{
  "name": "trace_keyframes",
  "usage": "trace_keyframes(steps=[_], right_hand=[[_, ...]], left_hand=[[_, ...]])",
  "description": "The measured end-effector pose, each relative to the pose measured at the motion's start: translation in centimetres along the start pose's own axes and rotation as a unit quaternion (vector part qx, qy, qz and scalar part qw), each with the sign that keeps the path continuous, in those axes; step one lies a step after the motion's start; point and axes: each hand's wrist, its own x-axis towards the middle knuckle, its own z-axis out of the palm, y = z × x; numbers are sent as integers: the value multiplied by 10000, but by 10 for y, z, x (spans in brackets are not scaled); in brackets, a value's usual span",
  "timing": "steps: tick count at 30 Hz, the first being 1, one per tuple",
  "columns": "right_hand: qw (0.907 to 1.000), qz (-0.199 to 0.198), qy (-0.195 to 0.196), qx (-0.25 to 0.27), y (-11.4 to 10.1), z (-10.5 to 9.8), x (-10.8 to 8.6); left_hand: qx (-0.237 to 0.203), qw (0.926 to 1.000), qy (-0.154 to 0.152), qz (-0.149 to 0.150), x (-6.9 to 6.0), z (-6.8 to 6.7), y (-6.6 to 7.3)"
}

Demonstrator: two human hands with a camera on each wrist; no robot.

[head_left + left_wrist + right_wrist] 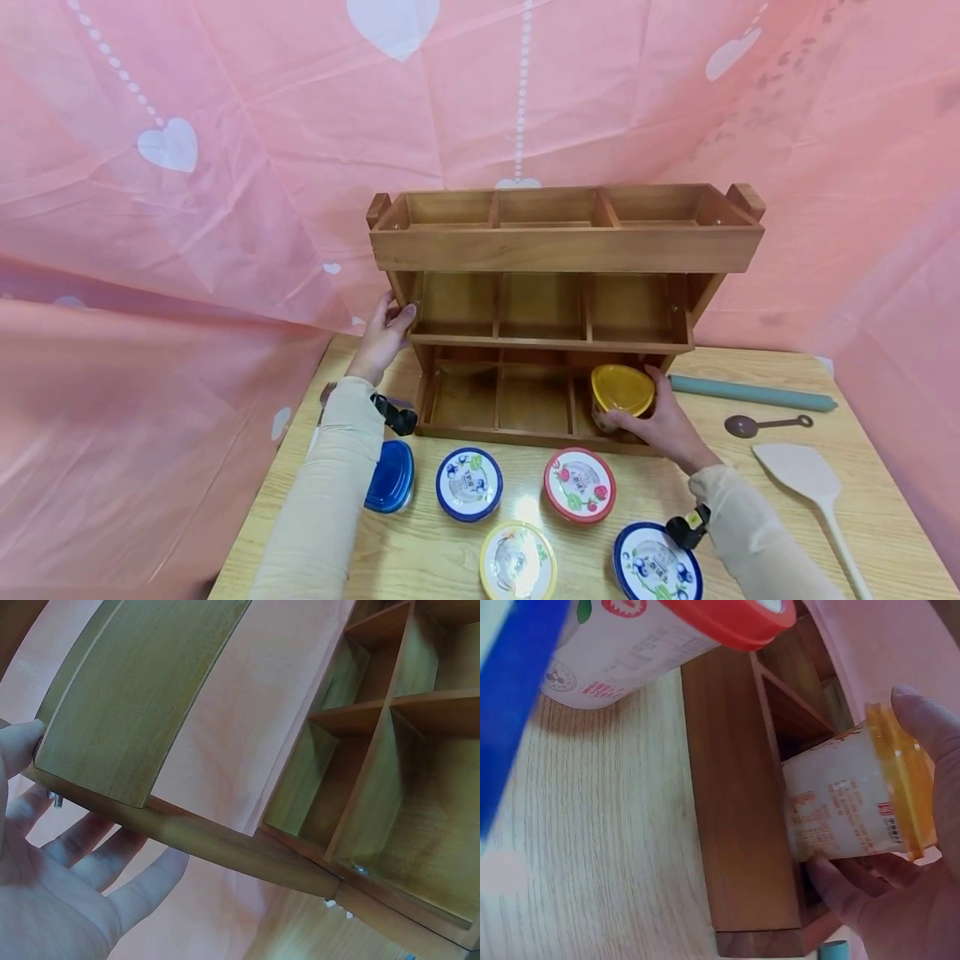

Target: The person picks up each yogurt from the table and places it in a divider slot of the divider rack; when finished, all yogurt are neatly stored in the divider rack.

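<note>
A three-tier wooden rack (566, 251) stands at the back of the table. My right hand (670, 423) grips a tub with a yellow lid (622, 390) at the bottom tier's right compartment. In the right wrist view the tub (840, 796) sits tilted in that compartment, with the thumb and fingers of my right hand (900, 900) around it. My left hand (383, 337) holds the rack's left side frame. In the left wrist view the fingers of my left hand (82, 877) lie along the wooden side rail (217, 844), thumb at the shelf's end.
In front of the rack stand a blue-lidded box (391, 477), blue-rimmed tubs (469, 484) (657, 562), a red-rimmed tub (579, 486) and a yellow-rimmed tub (518, 562). At right lie a teal stick (752, 392), a brown spoon (742, 427) and a white spatula (801, 472). Pink cloth (262, 150) hangs behind.
</note>
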Motion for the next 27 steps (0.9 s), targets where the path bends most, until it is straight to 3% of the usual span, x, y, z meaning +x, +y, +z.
trace_keyframes(steps=[4, 10, 16, 27], right_hand=[[9998, -190, 56, -29, -1, -8, -10], [9992, -91, -9, -402, -5, -21, -36], [9984, -516, 4, -252, -12, -27, -63], [9947, -955, 57, -384, -17, -25, -89]], left_hand=[[-30, 10000, -12, 18, 0, 1, 0], [-116, 9999, 11, 77, 1, 2, 2], [-192, 9998, -5, -12, 2, 1, 1], [-207, 9997, -72, -49, -1, 1, 1]])
